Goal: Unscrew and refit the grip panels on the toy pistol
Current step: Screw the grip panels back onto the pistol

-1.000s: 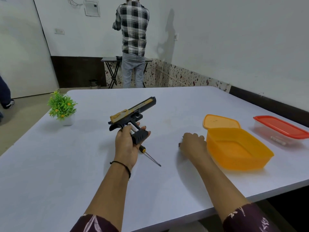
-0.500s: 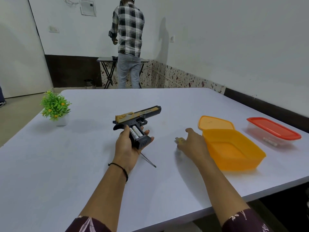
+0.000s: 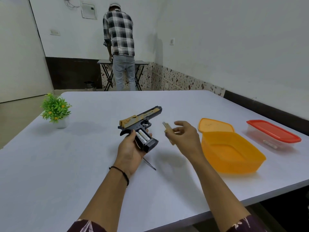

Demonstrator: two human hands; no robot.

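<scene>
1. A screwdriver was seen on the desk, partly hidden beneath the left hand.
2. The toy pistol was gripped by that hand above the desk, batteries exposed in its uncovered grip.
3. A blurred tan grip panel was pinched in the right hand, just beside the pistol.
4. An orange tub and a red-lidded box were seen at right, a potted plant far left.

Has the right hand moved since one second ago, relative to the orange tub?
Yes. The right hand has risen off the table, left of the orange tub, and now holds a grip panel near the toy pistol.
</scene>
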